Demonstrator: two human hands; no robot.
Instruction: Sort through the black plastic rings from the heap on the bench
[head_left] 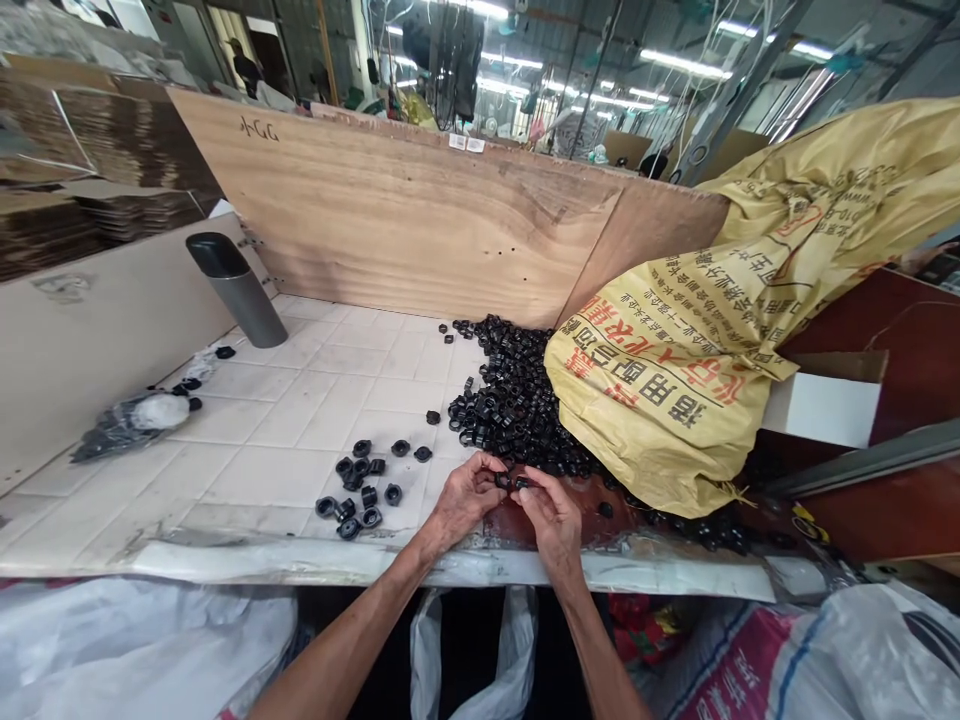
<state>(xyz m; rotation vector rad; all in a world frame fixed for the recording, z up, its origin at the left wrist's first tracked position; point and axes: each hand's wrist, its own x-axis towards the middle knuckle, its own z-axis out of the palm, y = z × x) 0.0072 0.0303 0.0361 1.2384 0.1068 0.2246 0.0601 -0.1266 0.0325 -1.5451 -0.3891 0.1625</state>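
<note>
Fingers (487, 463) pinched narrow: our left hand (465, 498) and right hand (553, 512) hold small black plastic ring-shaped pieces (502, 481), lower centre of frame. Looks like we're fitting them together; next move needs steady alignment.

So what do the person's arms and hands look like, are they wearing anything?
The left hand and right hand are bare, with slim fingers and no gloves. The left forearm and right forearm are slender, with no sleeves, watch or bracelet showing.

Black ring-like pieces (517, 400), mostly heaped
</note>
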